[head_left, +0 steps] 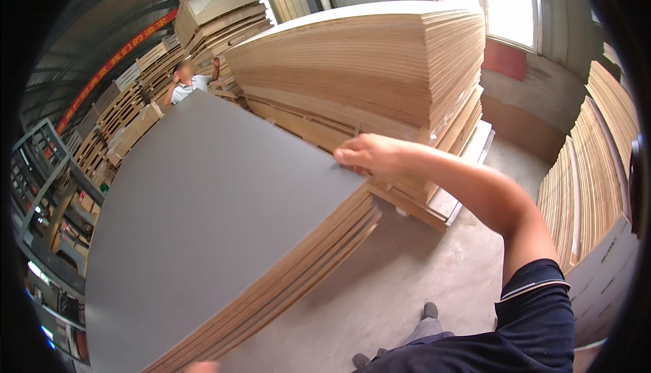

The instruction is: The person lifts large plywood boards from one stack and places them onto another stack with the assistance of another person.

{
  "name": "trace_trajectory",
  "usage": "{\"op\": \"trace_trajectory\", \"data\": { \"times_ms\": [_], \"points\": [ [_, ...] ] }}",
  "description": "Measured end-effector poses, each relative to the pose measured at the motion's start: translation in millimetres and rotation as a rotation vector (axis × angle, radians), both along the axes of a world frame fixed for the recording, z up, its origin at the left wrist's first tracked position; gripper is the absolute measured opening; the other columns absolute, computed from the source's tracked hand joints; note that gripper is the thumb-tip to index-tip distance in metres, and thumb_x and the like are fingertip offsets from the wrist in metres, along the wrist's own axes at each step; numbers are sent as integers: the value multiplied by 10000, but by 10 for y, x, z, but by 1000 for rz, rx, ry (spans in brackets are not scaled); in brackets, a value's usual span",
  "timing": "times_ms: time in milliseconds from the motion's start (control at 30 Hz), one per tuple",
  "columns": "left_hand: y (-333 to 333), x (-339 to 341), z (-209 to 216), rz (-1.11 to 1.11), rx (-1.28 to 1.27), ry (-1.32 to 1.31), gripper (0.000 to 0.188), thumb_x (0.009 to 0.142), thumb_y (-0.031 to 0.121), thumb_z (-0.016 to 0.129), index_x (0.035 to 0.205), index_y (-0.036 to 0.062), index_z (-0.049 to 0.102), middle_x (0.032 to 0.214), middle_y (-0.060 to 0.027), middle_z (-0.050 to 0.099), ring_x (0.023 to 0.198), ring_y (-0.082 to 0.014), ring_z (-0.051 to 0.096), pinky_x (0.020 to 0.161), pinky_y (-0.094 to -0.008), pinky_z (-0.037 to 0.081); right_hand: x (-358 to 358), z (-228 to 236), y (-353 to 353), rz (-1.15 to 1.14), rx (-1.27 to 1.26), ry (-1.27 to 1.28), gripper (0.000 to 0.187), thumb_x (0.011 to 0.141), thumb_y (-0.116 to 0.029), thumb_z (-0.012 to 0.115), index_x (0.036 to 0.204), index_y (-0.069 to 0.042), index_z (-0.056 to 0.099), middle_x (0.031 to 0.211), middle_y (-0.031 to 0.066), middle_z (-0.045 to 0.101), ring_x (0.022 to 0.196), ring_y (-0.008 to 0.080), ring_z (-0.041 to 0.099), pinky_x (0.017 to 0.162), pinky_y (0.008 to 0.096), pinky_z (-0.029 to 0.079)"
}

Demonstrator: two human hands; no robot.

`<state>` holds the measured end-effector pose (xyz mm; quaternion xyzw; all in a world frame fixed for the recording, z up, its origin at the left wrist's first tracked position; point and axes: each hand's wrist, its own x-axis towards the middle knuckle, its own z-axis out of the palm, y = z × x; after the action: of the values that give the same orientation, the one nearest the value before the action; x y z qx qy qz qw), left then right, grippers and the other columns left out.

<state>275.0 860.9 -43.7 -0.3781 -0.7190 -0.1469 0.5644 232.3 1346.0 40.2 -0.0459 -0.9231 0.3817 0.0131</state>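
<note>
A large grey panel (224, 203) lies flat on top of a stack of wood boards (298, 278) in front of me. My right hand (369, 154) reaches across from the right to the panel's near right corner. Its fingers are loosely bent over the long edge, with a small shadow under the fingertips. Whether they press on the surface is hard to tell. Only a blurred bit of my left hand (202, 367) shows at the bottom edge, beside the panel's near side, its fingers out of sight.
A tall stack of thin wood sheets (339, 68) on pallets stands along the right side. Upright boards (590, 163) lean at the far right. Beyond the panel's far end, a co-worker (190, 85) has both hands raised. Metal racking (47, 176) stands left.
</note>
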Motion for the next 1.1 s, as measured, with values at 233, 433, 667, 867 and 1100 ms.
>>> {"op": "trace_trajectory", "data": {
  "times_ms": [233, 433, 667, 867, 1100],
  "points": [
    [2755, 307, -941, -805, -44, -710, 118, 786, 99, 615, 858, 16, 657, 869, -135, 665, 791, -307, 652, 727, -410, 536, 1054, -560, 1781, -187, 54, 216, 417, 920, -327, 583, 1154, 16, 621, 991, 201, 682, 951, 293, 664, 833, 370, 506],
    [4650, 103, -633, -1008, 129, -808, 100, 731, 3, 641, 828, 0, 666, 821, -129, 660, 736, -262, 643, 665, -328, 519, 1343, -345, 2882, -289, 32, 455, 346, 928, -256, 577, 1103, 35, 638, 1006, 186, 679, 935, 272, 666, 829, 345, 513],
    [6330, -710, 180, -1174, 357, -755, 101, 823, 15, 575, 889, -22, 642, 854, -107, 644, 789, -182, 612, 721, -278, 487, 1059, 56, 3744, -317, 352, 793, 238, 887, -146, 616, 1056, 17, 659, 1005, 177, 675, 951, 291, 657, 829, 355, 501],
    [7333, -1729, 1313, -1112, 302, -277, 191, 845, 106, 665, 997, -7, 650, 995, -112, 666, 955, -241, 624, 847, -335, 491, 546, 789, 4301, -304, 567, 1097, 227, 870, -52, 601, 1076, 34, 643, 1043, 189, 662, 1006, 302, 641, 882, 332, 476],
    [8080, -2074, 2026, -897, -47, -249, 382, 817, 286, 695, 1027, -31, 665, 1019, -137, 665, 1049, -287, 591, 922, -393, 461, 80, 1177, 4974, -153, 754, 1118, 328, 833, -75, 584, 1140, 36, 610, 1170, 199, 611, 1111, 353, 574, 953, 391, 438]
  ]
}}
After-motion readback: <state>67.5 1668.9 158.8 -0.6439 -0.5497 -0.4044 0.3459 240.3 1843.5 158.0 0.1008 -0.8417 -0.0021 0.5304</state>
